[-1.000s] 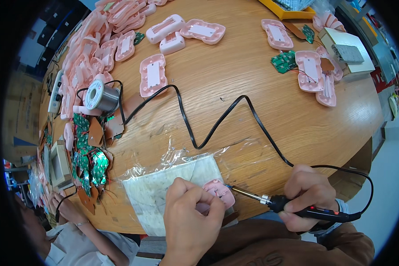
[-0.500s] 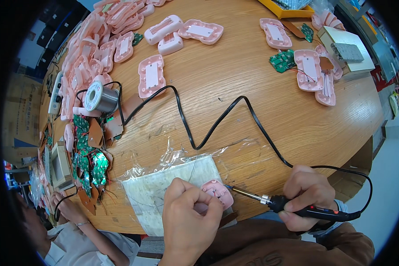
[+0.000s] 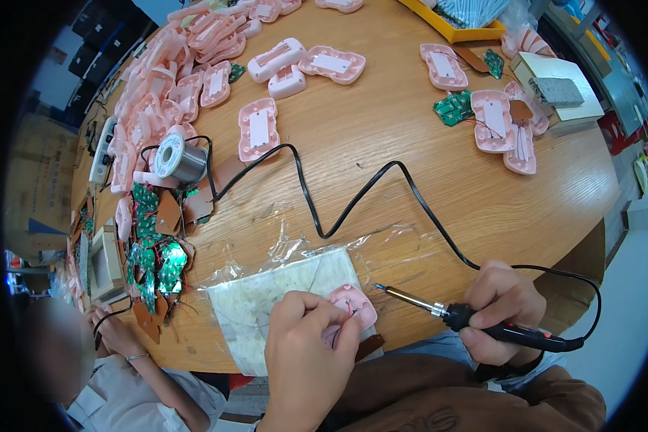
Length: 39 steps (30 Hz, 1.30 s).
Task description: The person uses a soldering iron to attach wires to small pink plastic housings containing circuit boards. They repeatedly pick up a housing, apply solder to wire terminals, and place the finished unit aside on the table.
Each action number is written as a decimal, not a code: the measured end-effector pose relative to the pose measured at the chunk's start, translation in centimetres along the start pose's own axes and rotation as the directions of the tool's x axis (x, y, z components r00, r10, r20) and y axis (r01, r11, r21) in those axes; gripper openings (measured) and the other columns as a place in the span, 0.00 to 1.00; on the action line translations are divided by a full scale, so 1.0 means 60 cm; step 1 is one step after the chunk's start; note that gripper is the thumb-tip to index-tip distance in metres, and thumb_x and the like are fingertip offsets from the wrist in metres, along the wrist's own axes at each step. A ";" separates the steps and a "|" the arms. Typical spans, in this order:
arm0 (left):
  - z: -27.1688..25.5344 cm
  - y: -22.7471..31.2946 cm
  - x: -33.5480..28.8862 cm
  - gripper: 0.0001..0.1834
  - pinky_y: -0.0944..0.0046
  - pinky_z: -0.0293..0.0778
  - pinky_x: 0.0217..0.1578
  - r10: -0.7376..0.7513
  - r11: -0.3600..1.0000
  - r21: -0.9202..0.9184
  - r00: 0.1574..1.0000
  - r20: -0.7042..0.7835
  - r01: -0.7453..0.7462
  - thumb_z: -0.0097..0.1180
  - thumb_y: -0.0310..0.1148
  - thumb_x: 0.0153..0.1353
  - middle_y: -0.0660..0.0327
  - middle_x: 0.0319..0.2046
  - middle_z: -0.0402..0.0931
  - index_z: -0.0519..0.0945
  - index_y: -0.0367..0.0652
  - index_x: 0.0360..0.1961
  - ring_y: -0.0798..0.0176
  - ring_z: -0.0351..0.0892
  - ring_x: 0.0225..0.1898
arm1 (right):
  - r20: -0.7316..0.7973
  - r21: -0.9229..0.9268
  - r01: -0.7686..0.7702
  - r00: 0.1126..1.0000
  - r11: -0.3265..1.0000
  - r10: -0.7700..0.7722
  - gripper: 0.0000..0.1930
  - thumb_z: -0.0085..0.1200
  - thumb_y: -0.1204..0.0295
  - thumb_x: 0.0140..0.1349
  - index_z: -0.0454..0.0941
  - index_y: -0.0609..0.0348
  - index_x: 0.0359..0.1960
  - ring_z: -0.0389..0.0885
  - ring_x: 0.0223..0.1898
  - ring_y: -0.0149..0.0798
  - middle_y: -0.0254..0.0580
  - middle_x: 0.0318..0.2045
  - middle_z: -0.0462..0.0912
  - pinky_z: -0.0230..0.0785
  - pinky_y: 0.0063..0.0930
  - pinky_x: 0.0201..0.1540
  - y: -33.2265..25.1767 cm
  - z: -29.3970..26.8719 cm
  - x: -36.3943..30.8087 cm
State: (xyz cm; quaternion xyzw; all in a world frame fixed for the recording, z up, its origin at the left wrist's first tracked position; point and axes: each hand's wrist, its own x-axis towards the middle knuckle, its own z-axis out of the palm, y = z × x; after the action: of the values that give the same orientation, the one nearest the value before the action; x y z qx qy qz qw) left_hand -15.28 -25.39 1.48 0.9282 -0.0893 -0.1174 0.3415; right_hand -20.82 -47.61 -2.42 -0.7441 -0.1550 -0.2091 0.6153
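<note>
Near the table's front edge, my left hand is closed, thumb and fingers pinched at the left side of a small pink plastic shell. Thin red and dark wires show inside the shell by the fingertips; what exactly the pinch takes in is partly hidden. The shell lies over the right edge of a whitish work mat. My right hand is wrapped round the black handle of a soldering iron. The iron points left, its tip just right of the shell and apart from it.
The iron's black cord zigzags across the table to a solder spool. Green circuit boards and piled pink shells fill the left side. More shells lie at right by a box. Another person's hand works at left.
The soldering iron's tip has moved up and away from the pink shell's edge. My left hand stays at the shell, and the red wire shows more plainly. The whole view has shifted slightly.
</note>
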 end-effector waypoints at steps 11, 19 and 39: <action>-0.060 -0.051 -0.019 0.17 0.64 0.69 0.40 -0.144 0.989 0.062 0.976 0.165 0.136 0.71 0.26 0.41 0.61 0.30 0.77 0.79 0.37 0.33 0.64 0.73 0.35 | -0.209 -0.019 0.088 0.974 0.996 -0.090 0.14 0.63 0.81 0.44 0.74 0.55 0.33 0.66 0.20 0.32 0.35 0.21 0.73 0.54 0.26 0.24 -0.016 -0.023 -0.017; -0.184 0.022 0.044 0.13 0.79 0.66 0.18 -0.112 0.904 -0.380 0.965 0.237 0.198 0.67 0.29 0.55 0.59 0.26 0.79 0.75 0.33 0.33 0.75 0.74 0.18 | -0.377 0.029 0.097 0.923 0.995 -0.079 0.15 0.61 0.82 0.47 0.72 0.56 0.36 0.66 0.23 0.30 0.38 0.24 0.73 0.55 0.25 0.27 -0.021 -0.042 -0.035; -0.043 -0.040 0.357 0.30 0.48 0.73 0.41 0.085 0.847 0.530 0.974 -0.209 0.040 0.69 0.49 0.41 0.46 0.37 0.80 0.78 0.38 0.39 0.46 0.81 0.40 | -0.366 0.030 0.004 0.930 1.000 0.008 0.11 0.60 0.77 0.49 0.70 0.55 0.32 0.64 0.23 0.29 0.38 0.22 0.71 0.54 0.23 0.27 0.002 -0.039 -0.030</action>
State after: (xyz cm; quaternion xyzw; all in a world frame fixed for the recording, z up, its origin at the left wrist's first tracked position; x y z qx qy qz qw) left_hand 6.14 -27.28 -1.53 0.9924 -0.0900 0.0216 0.0810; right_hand -22.60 -49.87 -3.04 -0.6829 -0.0398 -0.3412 0.6446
